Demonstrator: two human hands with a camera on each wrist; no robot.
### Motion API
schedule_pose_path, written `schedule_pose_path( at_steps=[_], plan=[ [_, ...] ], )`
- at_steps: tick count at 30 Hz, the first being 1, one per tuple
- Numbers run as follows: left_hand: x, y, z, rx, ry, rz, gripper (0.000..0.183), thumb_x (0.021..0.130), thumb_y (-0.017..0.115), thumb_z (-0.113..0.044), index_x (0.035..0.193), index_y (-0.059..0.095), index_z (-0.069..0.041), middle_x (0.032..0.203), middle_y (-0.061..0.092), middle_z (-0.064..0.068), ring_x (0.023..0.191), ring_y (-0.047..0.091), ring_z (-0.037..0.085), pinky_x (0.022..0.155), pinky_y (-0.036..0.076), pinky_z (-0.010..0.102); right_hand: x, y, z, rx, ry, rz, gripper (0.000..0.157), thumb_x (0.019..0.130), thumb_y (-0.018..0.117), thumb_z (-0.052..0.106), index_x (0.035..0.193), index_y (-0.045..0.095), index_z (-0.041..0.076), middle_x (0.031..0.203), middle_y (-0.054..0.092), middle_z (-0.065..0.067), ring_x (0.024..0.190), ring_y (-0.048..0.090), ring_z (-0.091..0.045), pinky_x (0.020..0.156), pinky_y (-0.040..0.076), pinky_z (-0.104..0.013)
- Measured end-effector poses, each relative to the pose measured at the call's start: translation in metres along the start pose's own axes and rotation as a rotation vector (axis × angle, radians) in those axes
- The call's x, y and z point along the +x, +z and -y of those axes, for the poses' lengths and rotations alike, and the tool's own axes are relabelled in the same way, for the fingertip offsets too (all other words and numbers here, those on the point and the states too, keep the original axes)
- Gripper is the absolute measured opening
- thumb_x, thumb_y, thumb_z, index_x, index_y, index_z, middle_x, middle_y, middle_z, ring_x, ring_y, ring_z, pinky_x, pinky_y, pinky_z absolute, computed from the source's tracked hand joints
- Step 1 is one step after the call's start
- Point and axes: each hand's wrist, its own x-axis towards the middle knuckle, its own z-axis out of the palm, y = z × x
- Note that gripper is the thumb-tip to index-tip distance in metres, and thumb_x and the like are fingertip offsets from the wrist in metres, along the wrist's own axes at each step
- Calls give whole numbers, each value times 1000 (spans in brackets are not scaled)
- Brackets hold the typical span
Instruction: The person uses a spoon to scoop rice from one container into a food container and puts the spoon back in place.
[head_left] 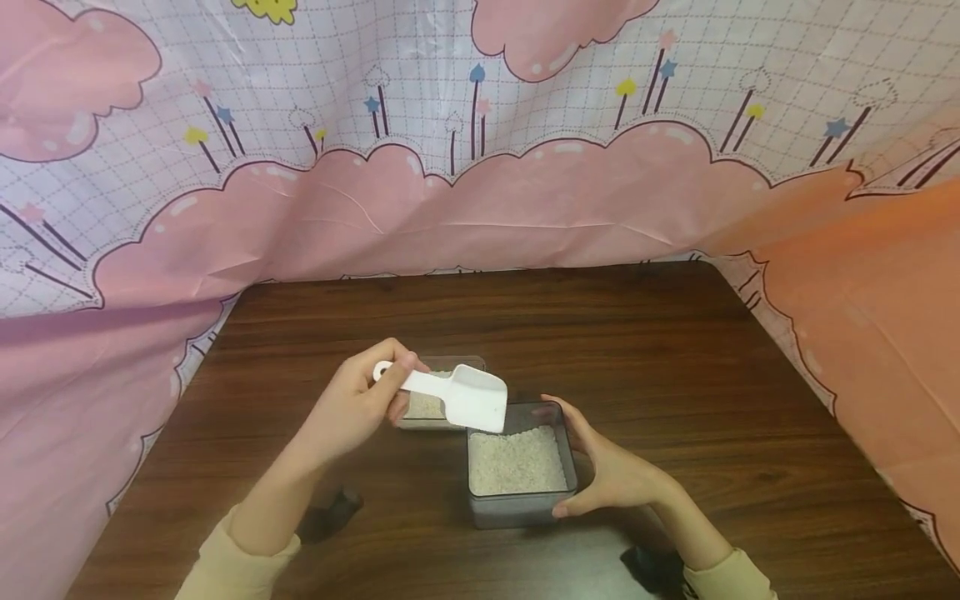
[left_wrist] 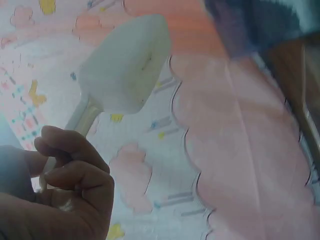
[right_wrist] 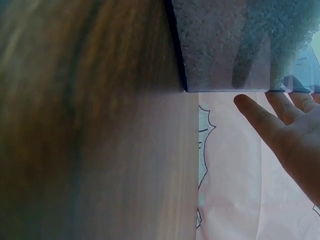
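My left hand (head_left: pixel 367 400) pinches the handle of a white plastic scoop (head_left: pixel 474 400), its thumb lying along the handle. The scoop's blade hangs over the far left rim of a see-through grey container (head_left: pixel 517 510), which holds white rice (head_left: pixel 517 462). In the left wrist view the underside of the scoop (left_wrist: pixel 125 67) faces the camera above the curled fingers (left_wrist: pixel 75 175). My right hand (head_left: pixel 611 471) holds the grey container at its right side, thumb at the near corner and fingers round the far one. Rice (right_wrist: pixel 215 47) shows through the container wall in the right wrist view.
A clear box (head_left: pixel 435 423) with pale grains stands just behind and left of the grey container, partly hidden by the left hand and scoop. Both stand on a dark wooden table (head_left: pixel 637 350). A patterned pink and white cloth (head_left: pixel 465 217) hangs behind it.
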Motion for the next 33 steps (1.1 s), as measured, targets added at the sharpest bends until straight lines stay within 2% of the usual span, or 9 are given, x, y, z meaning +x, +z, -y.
schedule_pose_path(
  at_steps=[6, 12, 14, 16, 22, 25, 28, 33],
  plan=[
    [-4, 29, 13, 63, -72, 59, 16, 102, 47, -8, 96, 61, -2, 52, 48, 1, 47, 49, 13, 45, 34, 24, 1, 1, 0, 8, -2, 4, 124, 68, 91, 22, 155, 3, 14, 153, 23, -11, 143, 16, -44, 99, 25, -75],
    [-9, 52, 33, -61, -104, 51, 18, 102, 45, -6, 97, 60, 4, 53, 47, 1, 48, 49, 14, 47, 36, 23, 1, 2, -1, 8, -6, 4, 124, 68, 91, 22, 156, 4, 20, 152, 24, -10, 143, 19, -42, 101, 26, -73],
    [-11, 58, 38, -71, -111, 40, 18, 102, 46, -6, 97, 60, 4, 53, 48, 1, 47, 48, 13, 45, 34, 22, 1, 1, -1, 2, -16, 7, 123, 68, 91, 22, 156, 4, 21, 152, 24, -11, 143, 18, -42, 101, 25, -73],
    [-14, 63, 41, -48, -118, 23, 17, 101, 47, -5, 96, 61, 2, 53, 48, 1, 47, 47, 11, 44, 32, 21, 1, 1, -1, 0, -21, 9, 123, 69, 91, 22, 156, 4, 21, 152, 24, -12, 143, 17, -42, 102, 24, -73],
    [-15, 73, 46, 136, -114, -18, 15, 99, 49, -6, 94, 63, -6, 52, 48, -3, 43, 43, 6, 40, 30, 20, 0, -3, 2, -15, -8, 3, 123, 69, 91, 23, 156, 4, 20, 154, 23, -12, 144, 16, -41, 105, 23, -70],
    [-15, 77, 51, 159, -122, -16, 15, 100, 50, -9, 92, 62, -7, 50, 47, -5, 42, 42, 5, 39, 29, 20, 0, -3, 4, -22, -8, 5, 123, 68, 91, 23, 156, 5, 23, 153, 25, -11, 143, 20, -40, 106, 24, -66],
    [-15, 81, 58, 96, -148, -21, 14, 100, 50, -10, 92, 62, -7, 50, 46, -4, 42, 42, 5, 40, 29, 20, 1, -2, 4, -20, -5, 8, 123, 68, 91, 24, 156, 5, 24, 153, 24, -10, 144, 19, -38, 106, 24, -66],
    [-15, 85, 64, -61, -178, -25, 16, 101, 47, -8, 97, 60, 1, 53, 45, 0, 44, 42, 7, 43, 33, 20, -1, -2, 4, -19, -4, 10, 124, 68, 91, 24, 156, 4, 21, 154, 23, -11, 145, 16, -39, 107, 21, -66]
  ],
)
